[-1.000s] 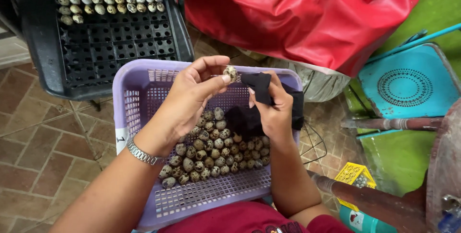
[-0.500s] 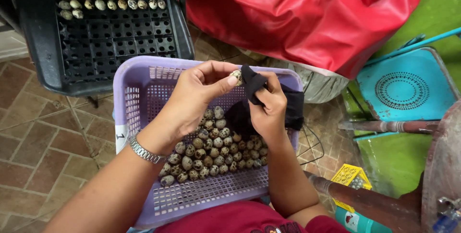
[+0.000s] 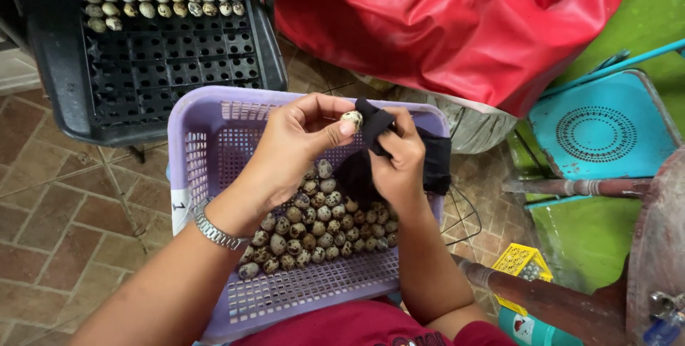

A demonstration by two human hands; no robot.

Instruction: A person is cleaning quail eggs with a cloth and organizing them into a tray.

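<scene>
1. We note the left hand (image 3: 296,143) pinched closed on one speckled egg (image 3: 351,118), thumb and fingertips around it, above the far part of the lilac basket (image 3: 214,146).
2. We see the right hand (image 3: 399,157) closed on a black cloth (image 3: 360,168), touching the egg's right side.
3. Loose speckled eggs (image 3: 314,228) lie heaped in the basket, near side.
4. Far left, a black tray (image 3: 164,53) holds rows of eggs along its far edge.

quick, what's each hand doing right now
Left hand: closed, pinching a small speckled egg in its fingertips.
Right hand: closed on a black cloth, held against the egg.
</scene>
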